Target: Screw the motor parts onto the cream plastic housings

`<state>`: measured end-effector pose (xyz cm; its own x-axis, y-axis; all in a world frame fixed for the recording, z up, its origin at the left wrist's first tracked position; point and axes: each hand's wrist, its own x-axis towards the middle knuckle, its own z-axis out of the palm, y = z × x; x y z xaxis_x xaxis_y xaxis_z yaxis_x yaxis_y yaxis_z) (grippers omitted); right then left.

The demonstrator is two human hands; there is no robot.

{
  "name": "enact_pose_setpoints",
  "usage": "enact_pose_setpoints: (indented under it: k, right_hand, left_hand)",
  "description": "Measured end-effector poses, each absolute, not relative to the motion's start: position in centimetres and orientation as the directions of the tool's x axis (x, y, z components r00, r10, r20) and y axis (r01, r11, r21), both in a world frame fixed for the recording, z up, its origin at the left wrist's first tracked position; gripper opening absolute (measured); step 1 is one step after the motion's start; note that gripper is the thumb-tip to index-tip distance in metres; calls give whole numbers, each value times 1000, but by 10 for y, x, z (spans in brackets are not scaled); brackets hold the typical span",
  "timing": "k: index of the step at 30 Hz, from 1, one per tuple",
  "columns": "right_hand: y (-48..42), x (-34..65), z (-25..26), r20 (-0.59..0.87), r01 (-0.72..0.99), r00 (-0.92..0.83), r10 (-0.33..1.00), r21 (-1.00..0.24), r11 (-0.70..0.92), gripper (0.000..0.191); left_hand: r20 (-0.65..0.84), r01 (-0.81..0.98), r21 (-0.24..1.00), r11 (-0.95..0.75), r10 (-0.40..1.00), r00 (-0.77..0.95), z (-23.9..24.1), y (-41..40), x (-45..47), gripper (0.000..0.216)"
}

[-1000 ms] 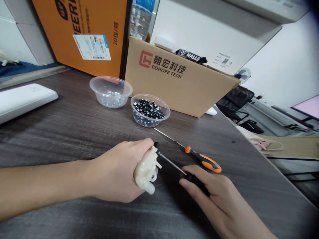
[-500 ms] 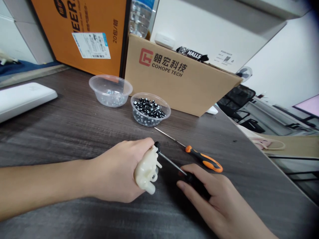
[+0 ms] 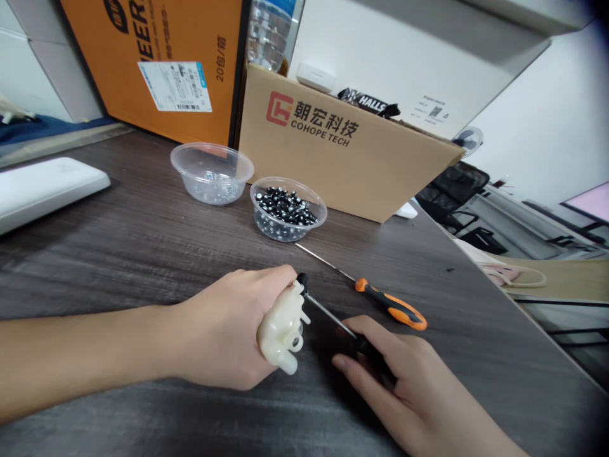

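My left hand (image 3: 223, 333) is closed around a cream plastic part (image 3: 280, 327), holding it on the dark wooden table (image 3: 143, 235). My right hand (image 3: 404, 387) grips the black handle of a screwdriver (image 3: 333, 318). Its thin shaft runs up and to the left, and its tip meets a black screw at the top of the plastic part. A second screwdriver with an orange and black handle (image 3: 390, 308) lies on the table just beyond my right hand.
Two clear plastic bowls stand behind: one with dark screws (image 3: 288, 209), one with silvery screws (image 3: 212, 172). A brown cardboard box (image 3: 342, 158) and an orange box (image 3: 157, 63) stand at the back. A white flat device (image 3: 42, 190) lies at the left. The table edge runs along the right.
My right hand has slid slightly down and left along the screwdriver handle. The left hand and the plastic part have stayed in place.
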<state>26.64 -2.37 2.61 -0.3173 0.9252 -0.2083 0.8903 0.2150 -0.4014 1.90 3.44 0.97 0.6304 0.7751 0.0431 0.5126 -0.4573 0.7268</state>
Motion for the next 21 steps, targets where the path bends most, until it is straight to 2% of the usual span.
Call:
enact_pose_setpoints:
  k: [21]
  right_hand:
    - [-25, 263, 24, -267, 896, -332, 905, -389, 214, 12]
  left_hand:
    - [52, 520, 702, -486, 763, 644, 8, 35, 19, 30]
